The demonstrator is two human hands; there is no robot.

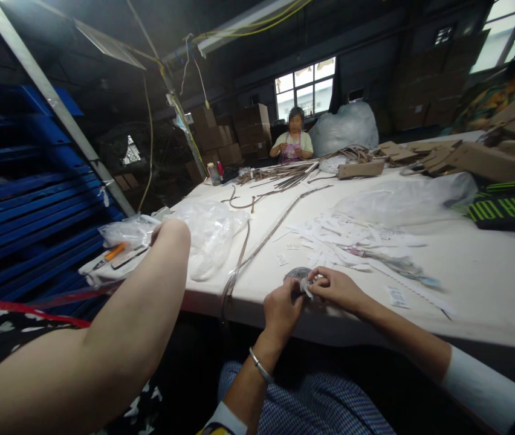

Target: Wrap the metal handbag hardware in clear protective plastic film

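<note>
Near the front edge of the white table (475, 260), my left hand (283, 305), with a bracelet on its wrist, pinches a small white piece (305, 286). My right hand (335, 287) grips the same piece from the other side, its fingertips close to those of my left hand. Right behind them lies a grey coil (297, 273), partly hidden by my fingers. A pile of white paper strips (352, 238) is spread beyond my right hand. Small printed labels (397, 296) lie beside the pile. A long thin strap (270, 234) runs across the table to the left.
Another person's bent arm (130, 308) reaches in from the left. Clear plastic bags (210, 232) lie near it. At the far side, a seated person (292, 142) works behind brown straps (285, 175). Brown pieces (493, 160) and a black-green bag (511, 205) stand at right.
</note>
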